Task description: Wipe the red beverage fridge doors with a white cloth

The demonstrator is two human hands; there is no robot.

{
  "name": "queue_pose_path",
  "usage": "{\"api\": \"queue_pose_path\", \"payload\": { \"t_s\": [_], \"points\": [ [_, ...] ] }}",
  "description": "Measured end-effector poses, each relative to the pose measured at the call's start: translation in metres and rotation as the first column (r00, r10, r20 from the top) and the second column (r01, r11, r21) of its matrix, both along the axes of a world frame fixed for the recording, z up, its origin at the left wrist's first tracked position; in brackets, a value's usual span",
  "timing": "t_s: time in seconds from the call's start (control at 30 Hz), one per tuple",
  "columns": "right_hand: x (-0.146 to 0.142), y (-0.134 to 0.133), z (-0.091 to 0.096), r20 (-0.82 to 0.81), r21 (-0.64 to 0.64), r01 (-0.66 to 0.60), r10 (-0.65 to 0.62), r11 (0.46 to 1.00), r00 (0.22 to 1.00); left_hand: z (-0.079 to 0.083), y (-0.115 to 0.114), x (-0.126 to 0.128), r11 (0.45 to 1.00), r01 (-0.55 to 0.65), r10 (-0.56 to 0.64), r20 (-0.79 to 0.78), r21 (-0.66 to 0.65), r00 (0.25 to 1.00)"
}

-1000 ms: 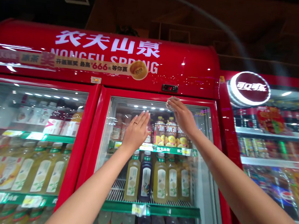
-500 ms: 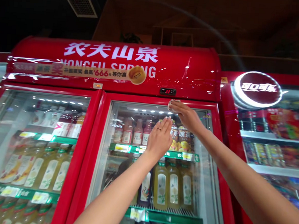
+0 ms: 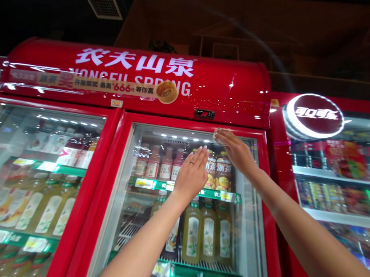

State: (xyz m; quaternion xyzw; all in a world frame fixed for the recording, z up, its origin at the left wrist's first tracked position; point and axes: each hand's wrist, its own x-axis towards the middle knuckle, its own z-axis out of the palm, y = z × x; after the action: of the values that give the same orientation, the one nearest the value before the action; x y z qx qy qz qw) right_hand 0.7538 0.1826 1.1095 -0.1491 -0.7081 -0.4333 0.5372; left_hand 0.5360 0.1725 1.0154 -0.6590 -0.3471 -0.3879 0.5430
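Note:
My right hand (image 3: pixel 237 149) presses a crumpled pale cloth (image 3: pixel 220 136) against the top of a glass fridge door, just under its red frame (image 3: pixel 173 123). Its fingers are bent over the cloth. Flat on the same glass, lower and to the left, lies my left hand (image 3: pixel 191 172), fingers stretched out and a ring on one of them. Nothing is held in it. Behind the glass stand pink-capped bottles (image 3: pixel 167 162), yellow iced tea bottles (image 3: pixel 223 173) and green-yellow juice bottles (image 3: pixel 208 233), partly covered by my hands and left forearm.
A second glass door (image 3: pixel 39 179) with more bottles is on the left. Above both doors runs a red lit sign panel (image 3: pixel 226 86) with a small digital display (image 3: pixel 205 113). At the right, another drinks fridge bears a round glowing sign (image 3: pixel 315 116).
My right hand and the cloth have shifted slightly right along the top of the glass. My left hand stays flat on the door. The view has tilted and moved a little.

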Motion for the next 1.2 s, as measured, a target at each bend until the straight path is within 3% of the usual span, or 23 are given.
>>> {"api": "queue_pose_path", "payload": {
  "t_s": [0.1, 0.23, 0.37, 0.53, 0.77, 0.9, 1.03, 1.1, 1.2],
  "points": [
    [0.004, 0.005, 0.001, -0.118, 0.013, -0.033, 0.034, 0.999, 0.992, 0.000, -0.002, 0.000, 1.000, -0.023, 0.023, 0.001, 0.003, 1.000],
    [-0.014, 0.016, 0.010, -0.334, 0.073, -0.080, 0.100, 0.994, 0.937, -0.002, -0.003, 0.001, 0.997, -0.073, 0.073, 0.015, 0.021, 0.997],
    [-0.021, 0.015, 0.010, -0.226, 0.054, -0.108, 0.117, 0.993, 0.967, -0.003, -0.002, 0.001, 0.996, -0.083, 0.082, 0.008, 0.046, 0.997],
    [0.004, 0.004, 0.000, -0.065, -0.008, -0.117, 0.116, 0.993, 0.991, -0.004, 0.003, -0.001, 0.998, -0.038, 0.038, 0.013, 0.053, 0.999],
    [0.003, 0.016, 0.011, -0.301, 0.016, -0.114, 0.113, 0.993, 0.947, -0.003, 0.006, 0.000, 0.995, 0.043, -0.044, 0.002, 0.084, 0.999],
    [0.004, 0.011, 0.010, -0.192, -0.010, -0.080, 0.076, 0.997, 0.978, -0.002, 0.000, 0.014, 0.995, 0.038, -0.046, 0.076, 0.095, 0.996],
    [0.022, 0.003, 0.000, -0.050, -0.042, -0.031, 0.029, 0.999, 0.998, 0.001, -0.005, 0.037, 0.995, 0.020, -0.029, 0.101, 0.096, 0.994],
    [0.029, 0.004, -0.003, -0.068, -0.041, -0.014, 0.011, 0.999, 0.998, 0.002, -0.005, 0.047, 0.996, 0.012, -0.017, 0.057, 0.089, 0.998],
    [0.029, 0.011, -0.002, -0.231, -0.014, -0.014, 0.011, 1.000, 0.973, 0.001, -0.001, 0.058, 0.998, -0.006, 0.005, 0.016, 0.067, 1.000]
  ]
}}
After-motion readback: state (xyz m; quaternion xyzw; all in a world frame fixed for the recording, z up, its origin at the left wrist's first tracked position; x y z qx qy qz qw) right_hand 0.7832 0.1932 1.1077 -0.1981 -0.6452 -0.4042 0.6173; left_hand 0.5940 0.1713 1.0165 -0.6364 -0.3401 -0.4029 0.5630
